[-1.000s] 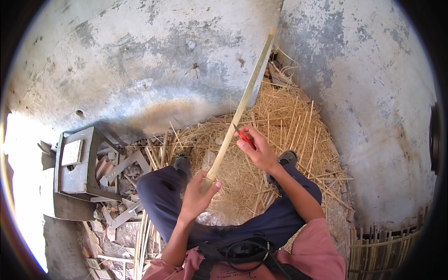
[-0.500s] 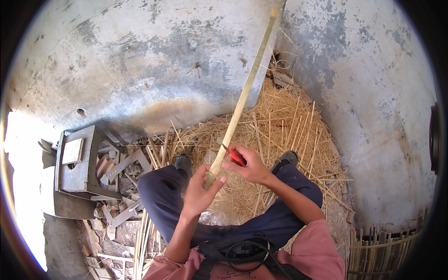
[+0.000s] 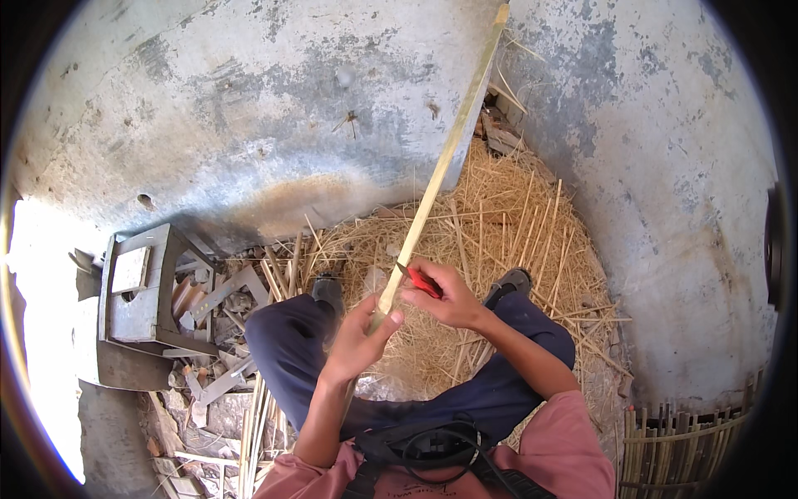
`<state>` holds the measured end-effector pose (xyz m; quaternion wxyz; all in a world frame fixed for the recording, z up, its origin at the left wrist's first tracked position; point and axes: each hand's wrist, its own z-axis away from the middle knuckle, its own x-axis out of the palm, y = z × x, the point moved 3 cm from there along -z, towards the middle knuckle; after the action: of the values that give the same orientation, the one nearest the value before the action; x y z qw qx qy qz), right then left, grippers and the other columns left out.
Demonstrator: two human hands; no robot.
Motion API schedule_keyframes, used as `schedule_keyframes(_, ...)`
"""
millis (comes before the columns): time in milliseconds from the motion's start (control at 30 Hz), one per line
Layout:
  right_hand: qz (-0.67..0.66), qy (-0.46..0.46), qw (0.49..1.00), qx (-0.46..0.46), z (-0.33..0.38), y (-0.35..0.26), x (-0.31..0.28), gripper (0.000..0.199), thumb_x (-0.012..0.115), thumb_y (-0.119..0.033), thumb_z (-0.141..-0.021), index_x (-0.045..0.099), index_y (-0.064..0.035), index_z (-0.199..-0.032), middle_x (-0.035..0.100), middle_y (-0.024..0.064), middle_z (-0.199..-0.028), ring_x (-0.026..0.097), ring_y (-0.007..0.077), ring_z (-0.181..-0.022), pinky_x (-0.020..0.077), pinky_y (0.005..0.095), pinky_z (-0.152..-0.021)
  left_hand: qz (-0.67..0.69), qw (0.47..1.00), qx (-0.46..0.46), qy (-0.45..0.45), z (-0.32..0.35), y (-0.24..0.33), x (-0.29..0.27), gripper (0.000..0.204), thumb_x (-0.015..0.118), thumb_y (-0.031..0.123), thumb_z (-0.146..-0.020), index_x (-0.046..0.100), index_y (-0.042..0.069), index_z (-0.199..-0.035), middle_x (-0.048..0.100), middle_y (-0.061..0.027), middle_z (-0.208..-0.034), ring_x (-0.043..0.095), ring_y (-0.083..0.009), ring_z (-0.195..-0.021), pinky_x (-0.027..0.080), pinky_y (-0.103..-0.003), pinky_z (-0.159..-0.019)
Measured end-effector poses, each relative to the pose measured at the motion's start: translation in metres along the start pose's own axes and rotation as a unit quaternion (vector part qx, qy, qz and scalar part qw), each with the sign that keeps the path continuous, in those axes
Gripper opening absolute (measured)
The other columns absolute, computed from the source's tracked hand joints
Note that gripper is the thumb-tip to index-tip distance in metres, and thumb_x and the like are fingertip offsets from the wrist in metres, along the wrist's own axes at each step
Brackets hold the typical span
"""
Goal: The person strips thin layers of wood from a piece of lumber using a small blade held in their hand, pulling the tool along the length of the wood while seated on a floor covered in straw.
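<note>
A long pale bamboo strip (image 3: 445, 162) runs from my lap up toward the corner of two grey walls. My left hand (image 3: 359, 337) grips its lower end just above my knees. My right hand (image 3: 449, 297) holds a small red-handled knife (image 3: 421, 282), whose blade touches the strip right above my left thumb. Both hands sit close together over my dark blue trousers (image 3: 291, 349). My black shoes (image 3: 328, 291) rest on a heap of straw-like shavings (image 3: 507, 224).
A small grey wooden stool (image 3: 137, 287) stands at the left beside scattered wood offcuts (image 3: 216, 308). Thin sticks (image 3: 253, 424) lie by my left leg. A woven slat fence or basket (image 3: 690, 445) is at the lower right. Concrete walls (image 3: 249, 108) close in ahead.
My right hand with the knife has slid down the strip toward my left hand. The strip's far end has risen and swung a little to the right.
</note>
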<state>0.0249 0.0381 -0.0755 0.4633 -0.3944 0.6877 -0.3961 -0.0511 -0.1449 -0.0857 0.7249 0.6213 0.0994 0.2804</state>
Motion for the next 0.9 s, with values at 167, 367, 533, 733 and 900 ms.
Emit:
schedule_keyframes(167, 0.014, -0.015, 1.000, -0.021, -0.001, -0.010, -0.002, 0.031, 0.070, -0.026, -0.100, 0.064, 0.0002, -0.116, 0.057, 0.0063, -0.077, 0.055, 0.0164, -0.068, 0.0442, 0.0340, -0.065, -0.017, 0.999, 0.047, 0.005, -0.003, -0.002, -0.003, 0.033, 0.072, 0.024, -0.103, 0.058, 0.005, -0.126, 0.050, 0.0097, -0.072, 0.038, 0.0014, -0.052, 0.027, -0.020, -0.046)
schedule_keyframes(367, 0.109, -0.049, 0.991, -0.060, -0.001, -0.013, 0.000, 0.034, 0.074, -0.032, -0.097, 0.066, -0.0028, -0.113, 0.062, 0.0128, -0.076, 0.062, 0.0287, -0.065, 0.0468, 0.0387, -0.062, 0.022, 0.998, 0.055, 0.010, -0.001, 0.011, 0.001, 0.034, 0.080, 0.022, -0.097, 0.060, 0.005, -0.120, 0.052, 0.0094, -0.080, 0.040, 0.0012, -0.059, 0.029, -0.019, -0.050)
schedule_keyframes(533, 0.146, -0.045, 0.984, -0.087, 0.002, -0.016, 0.009, 0.036, 0.076, -0.035, -0.095, 0.069, -0.0035, -0.109, 0.064, 0.0128, -0.074, 0.065, 0.0307, -0.063, 0.0482, 0.0393, -0.059, 0.017, 0.998, 0.065, 0.004, 0.000, 0.009, -0.004, 0.035, 0.085, 0.017, -0.092, 0.060, 0.006, -0.113, 0.052, 0.0089, -0.082, 0.042, 0.0010, -0.064, 0.033, -0.019, -0.055)
schedule_keyframes(733, 0.183, -0.053, 0.977, -0.091, 0.005, -0.016, 0.012, 0.031, 0.075, -0.035, -0.095, 0.068, -0.0079, -0.109, 0.068, 0.0121, -0.075, 0.068, 0.0309, -0.063, 0.0499, 0.0412, -0.057, -0.010, 0.999, 0.045, 0.004, 0.000, 0.008, -0.008, 0.031, 0.085, 0.016, -0.092, 0.058, 0.008, -0.104, 0.049, 0.0087, -0.082, 0.042, 0.0005, -0.069, 0.035, -0.019, -0.061)
schedule_keyframes(900, 0.191, -0.050, 0.976, -0.095, 0.006, -0.009, 0.013, 0.034, 0.076, -0.036, -0.094, 0.070, -0.0075, -0.110, 0.069, 0.0118, -0.074, 0.069, 0.0294, -0.062, 0.0510, 0.0390, -0.056, -0.015, 0.999, 0.047, 0.013, 0.000, 0.008, -0.006, 0.028, 0.084, 0.017, -0.095, 0.058, 0.008, -0.100, 0.046, 0.0087, -0.081, 0.042, -0.0008, -0.072, 0.036, -0.020, -0.062)
